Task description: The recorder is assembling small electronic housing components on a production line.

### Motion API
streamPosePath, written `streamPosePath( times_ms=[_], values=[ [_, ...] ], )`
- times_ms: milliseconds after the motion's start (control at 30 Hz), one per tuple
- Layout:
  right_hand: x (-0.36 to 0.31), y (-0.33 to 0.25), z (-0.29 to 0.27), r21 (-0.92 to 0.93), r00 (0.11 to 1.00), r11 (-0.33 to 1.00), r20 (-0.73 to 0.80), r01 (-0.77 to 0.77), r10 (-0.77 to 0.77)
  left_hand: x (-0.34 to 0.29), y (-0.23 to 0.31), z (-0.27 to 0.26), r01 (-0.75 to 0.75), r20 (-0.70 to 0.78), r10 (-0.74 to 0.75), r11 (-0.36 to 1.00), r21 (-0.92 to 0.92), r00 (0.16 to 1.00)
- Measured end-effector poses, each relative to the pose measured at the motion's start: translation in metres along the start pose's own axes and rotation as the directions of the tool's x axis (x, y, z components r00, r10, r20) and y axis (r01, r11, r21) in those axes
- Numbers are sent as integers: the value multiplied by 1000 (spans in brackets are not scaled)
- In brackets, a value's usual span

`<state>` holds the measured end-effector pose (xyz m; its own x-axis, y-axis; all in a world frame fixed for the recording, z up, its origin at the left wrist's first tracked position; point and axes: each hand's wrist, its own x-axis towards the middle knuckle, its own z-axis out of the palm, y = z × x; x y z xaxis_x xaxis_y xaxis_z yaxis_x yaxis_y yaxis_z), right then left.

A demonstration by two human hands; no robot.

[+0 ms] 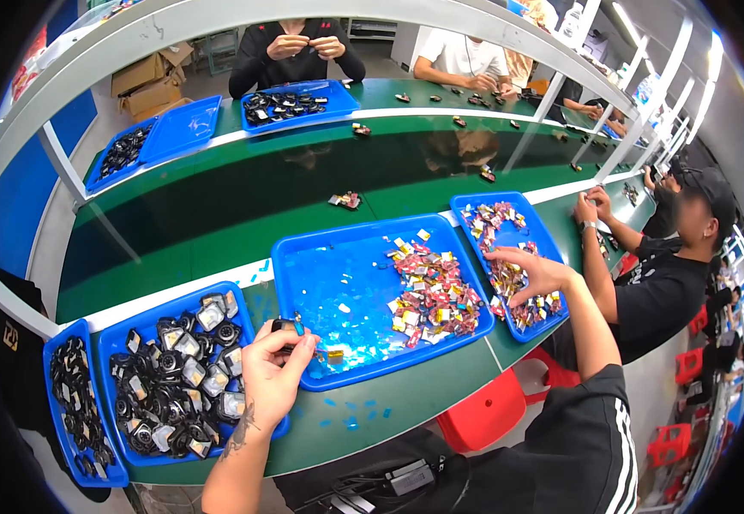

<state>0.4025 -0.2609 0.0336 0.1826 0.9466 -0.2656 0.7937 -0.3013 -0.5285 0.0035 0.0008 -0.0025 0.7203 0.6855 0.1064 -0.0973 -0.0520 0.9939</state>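
- Clock centred on the large blue tray (329, 283).
- Left hand (273, 373), 8 o'clock, over tray's near-left rim: thumb and fingers pinch 1 small dark part (283, 325), a light-blue bit showing at its end.
- Right hand (537, 272), near 3 o'clock: fingers curved, spread from thumb, gap visible; over 1 narrow blue tray (485, 196) of small red, yellow and silver parts (496, 221). Fingertips seem at the pieces; contact can't be confirmed.
- Large tray: 1 heap of similar parts (436, 291) on its 3 o'clock side, too many to count; shiny bare floor toward 9.
- 8 o'clock, just beside: 1 blue tray (115, 343) of black round devices (166, 368), dozens, overlapping.
- Same direction, farther out: 1 slim tray (113, 476) of dark parts (72, 403).
- Near-side total: 4 trays.
- 6 o'clock: several blue scraps (351, 423) on green tabletop (303, 445).
- Between 11 and 12: 1 small cluster of parts (346, 200) on the dark strip.
- Between 4 and 5: 1 red stool (483, 413) nearby.
- Nearest co-workers, 3: black sleeves (351, 64) toward 11–12, white top (449, 58) toward 12–1, dark cap (708, 184) toward 3.
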Motion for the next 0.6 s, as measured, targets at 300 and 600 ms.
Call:
streamPosePath(
  times_ms=[300, 600],
  values=[
    [-12, 8, 21, -134, 991, 989, -125, -55, 38, 3, -3, -6, 27, -43, -26, 1000, 3, 999],
    [-11, 32, -23, -136, 999, 990, 34, 39, -34, 2, -9, -4, -30, -56, 32, 998, 47, 998]
  ],
)
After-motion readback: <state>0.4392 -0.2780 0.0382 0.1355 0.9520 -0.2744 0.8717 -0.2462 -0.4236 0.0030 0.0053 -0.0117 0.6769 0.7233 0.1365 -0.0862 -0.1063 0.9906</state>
